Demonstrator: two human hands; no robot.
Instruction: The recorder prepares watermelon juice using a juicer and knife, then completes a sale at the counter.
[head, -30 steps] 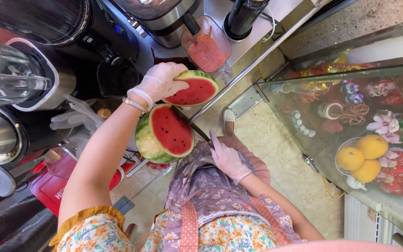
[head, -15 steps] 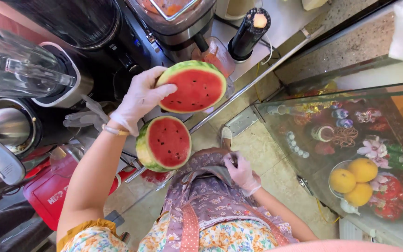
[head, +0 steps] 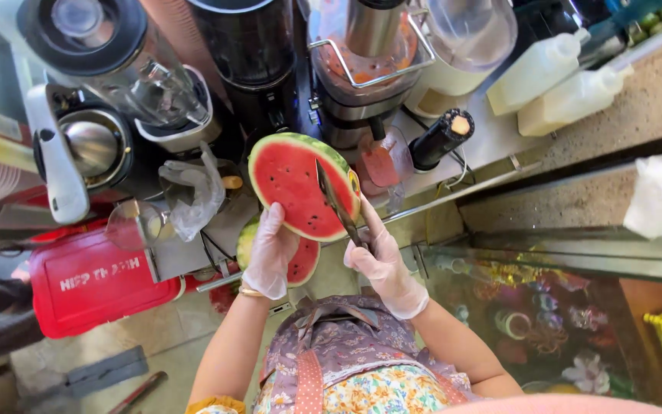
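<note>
So you've got the watermelon half [head: 298,184] propped up in your left hand [head: 272,257], gloved fingers wrapped around the rind from below so the red cut face tilts up toward you, which keeps the flesh open to the blade and your palm behind the rind instead of in front of it. Your right hand [head: 381,264] is clenched around the handle of the knife [head: 336,203], and the blade lies across the cut face, tip pointing away from you, roughly along the middle of the melon. Just under the held piece there's a second watermelon piece [head: 300,261], partly hidden, I can't tell what it's resting on. You're holding the fruit up in the air above the counter edge, near the blenders [head: 369,61] and the metal juicer [head: 90,146]. A crumpled spare glove [head: 193,188] sits to the left beside a red box [head: 97,280], well clear of the knife.
</note>
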